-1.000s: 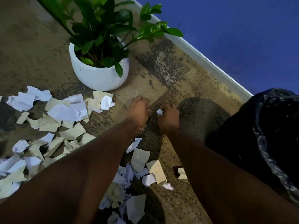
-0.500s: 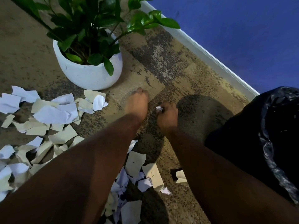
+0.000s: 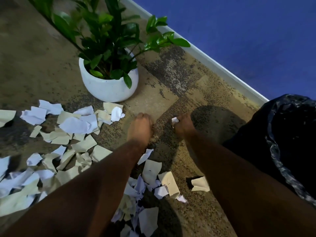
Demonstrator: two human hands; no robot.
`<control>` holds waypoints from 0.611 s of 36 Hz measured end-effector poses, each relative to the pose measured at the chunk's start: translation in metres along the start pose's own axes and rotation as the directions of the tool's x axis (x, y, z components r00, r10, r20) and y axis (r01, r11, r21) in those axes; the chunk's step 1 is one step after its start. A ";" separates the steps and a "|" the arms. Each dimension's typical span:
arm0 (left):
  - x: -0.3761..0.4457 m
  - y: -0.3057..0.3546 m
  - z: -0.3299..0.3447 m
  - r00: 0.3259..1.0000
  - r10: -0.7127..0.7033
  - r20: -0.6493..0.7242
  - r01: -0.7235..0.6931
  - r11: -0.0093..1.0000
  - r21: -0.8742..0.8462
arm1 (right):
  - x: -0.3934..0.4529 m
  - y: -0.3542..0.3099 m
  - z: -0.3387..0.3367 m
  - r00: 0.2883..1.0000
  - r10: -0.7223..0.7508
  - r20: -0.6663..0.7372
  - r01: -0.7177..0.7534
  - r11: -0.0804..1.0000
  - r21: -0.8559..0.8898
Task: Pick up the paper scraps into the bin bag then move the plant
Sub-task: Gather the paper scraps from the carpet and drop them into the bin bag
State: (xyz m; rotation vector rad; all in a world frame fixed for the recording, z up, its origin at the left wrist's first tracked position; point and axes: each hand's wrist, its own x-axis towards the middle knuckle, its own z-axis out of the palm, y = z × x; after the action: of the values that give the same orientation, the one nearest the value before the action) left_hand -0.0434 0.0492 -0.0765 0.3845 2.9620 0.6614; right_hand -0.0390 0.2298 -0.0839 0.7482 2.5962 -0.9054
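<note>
Your right hand (image 3: 183, 124) has its fingers curled tight round a small crumpled white paper scrap (image 3: 174, 120), low over the speckled brown carpet (image 3: 171, 79). Your left hand (image 3: 141, 128) reaches out flat, fingers straight and together. Loads of torn white and cream paper pieces (image 3: 75, 124) lie by the leafy green plant in its round white pot (image 3: 109, 86). The black plastic bin bag (image 3: 289, 134) sits on your right.

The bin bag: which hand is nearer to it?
Right. The right hand, gripping a paper scrap, is just beside the bin bag; the left hand lies flat farther away, toward the plant pot.
</note>
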 end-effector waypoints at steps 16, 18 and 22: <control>-0.028 0.073 -0.064 0.997 0.055 0.058 -0.041 0.974 -0.224 | -0.106 -0.029 -0.071 0.982 -0.167 -0.089 0.184 0.953 0.240; -0.032 0.093 -0.074 0.996 0.081 0.038 -0.067 0.960 -0.271 | -0.124 -0.035 -0.085 0.953 -0.237 -0.187 0.281 0.924 0.259; -0.044 0.134 -0.094 0.984 0.179 -0.020 -0.175 0.923 -0.344 | -0.154 -0.044 -0.120 0.881 -0.333 -0.338 0.379 0.922 0.079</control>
State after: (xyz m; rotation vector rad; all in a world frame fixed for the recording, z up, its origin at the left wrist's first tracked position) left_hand 0.0164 0.1165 0.0673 0.6239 2.7410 1.1701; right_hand 0.0512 0.2194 0.0947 0.4855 3.0504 -1.1712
